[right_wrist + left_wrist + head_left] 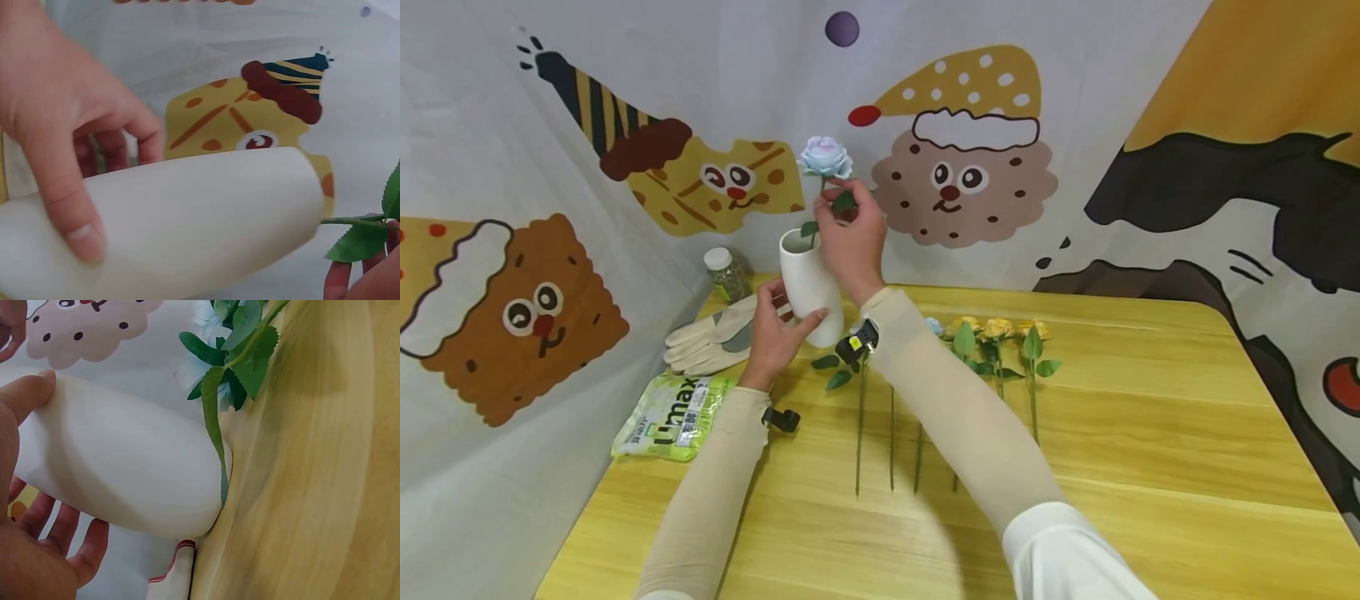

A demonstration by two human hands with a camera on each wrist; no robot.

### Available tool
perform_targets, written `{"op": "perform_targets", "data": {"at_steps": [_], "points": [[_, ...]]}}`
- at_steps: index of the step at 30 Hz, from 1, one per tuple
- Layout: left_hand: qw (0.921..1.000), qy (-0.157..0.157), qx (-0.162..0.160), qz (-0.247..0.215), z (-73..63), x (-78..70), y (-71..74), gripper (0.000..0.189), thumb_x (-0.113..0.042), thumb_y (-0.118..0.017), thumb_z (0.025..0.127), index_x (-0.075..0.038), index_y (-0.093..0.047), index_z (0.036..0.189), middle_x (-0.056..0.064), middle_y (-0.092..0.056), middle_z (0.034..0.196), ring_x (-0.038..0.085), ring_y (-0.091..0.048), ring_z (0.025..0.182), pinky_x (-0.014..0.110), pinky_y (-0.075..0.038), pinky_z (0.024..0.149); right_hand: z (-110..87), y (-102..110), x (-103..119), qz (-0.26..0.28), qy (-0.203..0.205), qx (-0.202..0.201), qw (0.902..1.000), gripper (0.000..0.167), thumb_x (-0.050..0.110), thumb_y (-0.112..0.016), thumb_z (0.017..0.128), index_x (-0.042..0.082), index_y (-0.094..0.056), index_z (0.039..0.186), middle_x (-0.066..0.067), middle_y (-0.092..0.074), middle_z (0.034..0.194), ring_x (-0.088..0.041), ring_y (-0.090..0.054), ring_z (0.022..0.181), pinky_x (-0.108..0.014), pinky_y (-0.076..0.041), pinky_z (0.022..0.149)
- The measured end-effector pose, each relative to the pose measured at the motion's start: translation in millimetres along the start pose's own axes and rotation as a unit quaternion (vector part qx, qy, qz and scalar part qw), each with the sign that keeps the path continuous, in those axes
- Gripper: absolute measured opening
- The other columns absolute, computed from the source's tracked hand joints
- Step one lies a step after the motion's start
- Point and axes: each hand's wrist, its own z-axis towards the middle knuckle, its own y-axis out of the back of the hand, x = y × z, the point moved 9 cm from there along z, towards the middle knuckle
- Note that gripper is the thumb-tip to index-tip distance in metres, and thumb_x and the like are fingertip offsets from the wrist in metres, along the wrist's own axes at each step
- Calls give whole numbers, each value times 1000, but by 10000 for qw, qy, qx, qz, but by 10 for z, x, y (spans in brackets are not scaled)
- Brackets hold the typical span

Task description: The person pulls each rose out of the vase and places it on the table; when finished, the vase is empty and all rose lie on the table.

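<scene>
A white vase stands near the back of the table, its mouth facing up. My left hand grips its lower body, thumb on the near side and fingers around the far side; the left wrist view shows the vase with its base at the table. Above the mouth, my right hand pinches the stem of a pale blue artificial rose. In the right wrist view the green stem runs into the vase opening, with a leaf just outside the rim. The stem's lower end is hidden inside.
Several artificial roses with yellow and blue heads lie on the table, stems toward me. Left of the vase are a lidded jar, pale gloves and a green bag. A cartoon-printed cloth hangs behind.
</scene>
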Motion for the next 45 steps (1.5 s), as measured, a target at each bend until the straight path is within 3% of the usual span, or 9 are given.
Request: {"op": "perform_targets", "data": {"at_steps": [4, 10, 16, 19, 24, 30, 34, 38, 45], "points": [[10000, 6, -6, -10, -3, 0, -2, 84, -33, -90, 86, -8, -39, 148, 18, -47, 146, 38, -53, 134, 58, -50, 112, 22, 153, 7, 503, 9, -354, 9981, 27, 7, -74, 98, 4, -66, 124, -10, -72, 107, -16, -66, 88, -24, -57, 80], [10000, -60, 6, -37, -7, 2, -16, 84, -32, -90, 87, -7, -38, 148, 19, -47, 146, 37, -54, 134, 58, -50, 111, 41, 373, -107, 1464, -509, -933, 9835, 30, 7, -77, 96, 9, -67, 124, -4, -72, 102, -16, -67, 89, -24, -58, 78], [9999, -76, 84, -70, -6, -14, -47, 84, -32, -89, 87, -7, -38, 149, 18, -47, 146, 37, -53, 134, 59, -50, 111, 52, 540, -92, 1705, -719, -1299, 9741, 28, 9, -76, 98, 9, -68, 125, -1, -67, 105, -17, -67, 92, -25, -60, 84], [9998, -55, 130, -118, 0, -15, -67, 84, -32, -89, 87, -7, -38, 149, 19, -46, 147, 38, -53, 135, 58, -49, 112, 70, 652, -56, 1900, -731, -1518, 9672, 28, 9, -75, 99, 9, -65, 126, 1, -64, 105, -18, -69, 91, -25, -58, 78], [9998, -25, 132, -125, 3, -7, -69, 85, -31, -89, 88, -6, -37, 150, 20, -45, 147, 37, -52, 136, 58, -48, 114, 84, 850, -59, 2632, -743, -1829, 9443, 27, 9, -71, 102, 14, -59, 126, -3, -63, 107, -30, -73, 100, -29, -48, 64], [9998, -18, 143, -154, 6, -8, -62, 84, -29, -89, 88, -8, -37, 150, 18, -46, 148, 35, -52, 135, 58, -47, 114, 14, 1107, -184, 3290, -959, -2310, 9106, 35, 10, -66, 105, 12, -51, 136, -6, -61, 109, -32, -74, 101, -32, -42, 60], [9996, -13, 140, -251, -3, -20, -61, 84, -23, -89, 88, -8, -36, 152, 17, -45, 150, 36, -51, 136, 59, -46, 115, -59, 1253, -287, 3465, -1132, -2451, 8984, 39, 13, -67, 105, 15, -49, 139, -8, -65, 109, -33, -74, 99, -33, -40, 61], [9995, -1, 135, -281, -9, -22, -59, 85, -20, -88, 89, -8, -35, 153, 18, -44, 151, 38, -49, 137, 60, -45, 115, -170, 1424, -406, 3222, -1313, -2436, 9053, 33, 15, -69, 104, 19, -55, 134, -9, -66, 105, -25, -74, 89, -32, -42, 62], [9997, -9, 159, -192, -11, 7, -35, 85, -29, -88, 89, -9, -35, 152, 17, -44, 150, 36, -50, 136, 59, -46, 115, -347, 1724, -537, 2408, -1526, -1887, 9397, 32, 17, -75, 100, 22, -64, 131, -3, -62, 97, -18, -72, 81, -30, -44, 60]]}}
